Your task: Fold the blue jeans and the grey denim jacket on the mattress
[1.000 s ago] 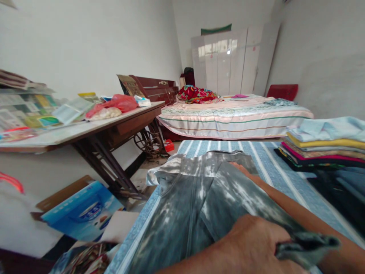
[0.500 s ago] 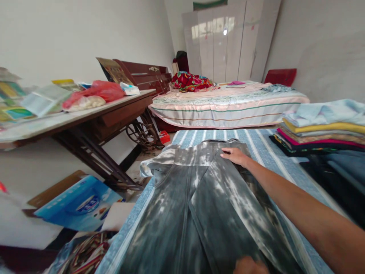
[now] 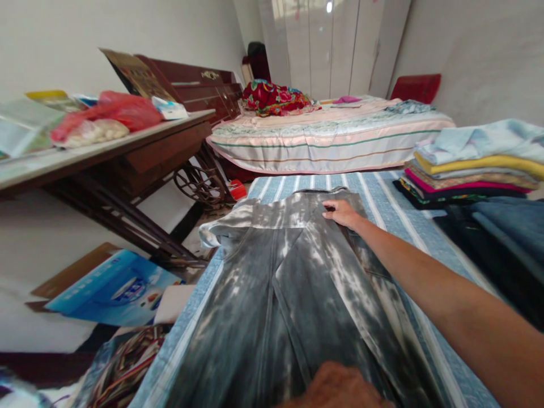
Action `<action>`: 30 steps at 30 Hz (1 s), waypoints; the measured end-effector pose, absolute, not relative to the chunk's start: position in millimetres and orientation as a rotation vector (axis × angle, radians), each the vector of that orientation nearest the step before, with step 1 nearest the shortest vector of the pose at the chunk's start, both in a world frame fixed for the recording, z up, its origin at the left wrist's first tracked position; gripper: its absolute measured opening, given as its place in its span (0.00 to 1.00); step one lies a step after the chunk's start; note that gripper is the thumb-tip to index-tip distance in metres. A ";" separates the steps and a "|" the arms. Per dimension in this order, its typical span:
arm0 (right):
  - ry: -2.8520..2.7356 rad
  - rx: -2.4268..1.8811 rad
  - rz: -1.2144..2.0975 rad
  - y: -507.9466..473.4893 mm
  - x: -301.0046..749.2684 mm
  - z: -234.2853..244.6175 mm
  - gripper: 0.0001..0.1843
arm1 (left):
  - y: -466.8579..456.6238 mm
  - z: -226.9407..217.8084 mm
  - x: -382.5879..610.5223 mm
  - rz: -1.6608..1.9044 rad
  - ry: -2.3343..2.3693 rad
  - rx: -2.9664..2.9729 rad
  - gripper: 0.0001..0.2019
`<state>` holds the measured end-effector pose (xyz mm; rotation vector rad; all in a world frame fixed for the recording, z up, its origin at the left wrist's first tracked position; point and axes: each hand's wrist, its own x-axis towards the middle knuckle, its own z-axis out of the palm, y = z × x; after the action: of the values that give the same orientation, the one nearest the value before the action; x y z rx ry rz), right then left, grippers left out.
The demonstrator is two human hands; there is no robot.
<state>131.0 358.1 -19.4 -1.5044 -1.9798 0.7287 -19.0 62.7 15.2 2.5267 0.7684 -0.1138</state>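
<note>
A long, mottled grey-and-white denim-look jacket (image 3: pixel 250 283) lies spread on the blue striped sheet, its collar end away from me. One sleeve lies lengthwise along its right part, and pale cloth sticks out at its upper left. My right hand (image 3: pixel 342 213) reaches in from the right and rests near the jacket's upper right shoulder, thumb and forefinger tips apart. At the bottom edge of the picture, my left hand (image 3: pixel 335 386) is over the lower part of the jacket. It is blurred and cut off, so its fingers are hidden.
Folded clothes (image 3: pixel 471 170) are stacked at the right, with dark trousers (image 3: pixel 488 255) before them. A sewing-machine table (image 3: pixel 170 133) bearing a red plastic bag (image 3: pixel 114 113) stands left. Below it is a blue box (image 3: pixel 119 289). Another bed (image 3: pixel 331 147) stands beyond.
The view has shifted, so the room sits higher and further left in the picture. My left hand shows more at the bottom edge. My right hand stays at the jacket's shoulder.
</note>
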 end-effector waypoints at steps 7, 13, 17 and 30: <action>-2.070 -1.529 0.634 356.4 127.9 -19.3 0.18 | 131.9 42.0 -42.7 0.136 1.740 2.586 0.32; -2.122 -1.609 0.415 345.4 120.3 -9.3 0.18 | 145.8 3.9 -55.3 -0.078 1.757 2.438 0.42; -2.237 -1.544 0.258 325.5 104.1 -2.3 0.26 | 143.7 6.1 -56.1 -0.075 1.741 2.436 0.43; -2.478 -1.533 0.185 283.8 94.4 0.6 0.42 | 136.4 19.0 -47.8 -0.010 1.754 2.495 0.38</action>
<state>94.4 283.8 0.6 -1.5326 -2.4776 0.1847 -47.8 136.4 19.0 2.4954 1.7542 -0.0102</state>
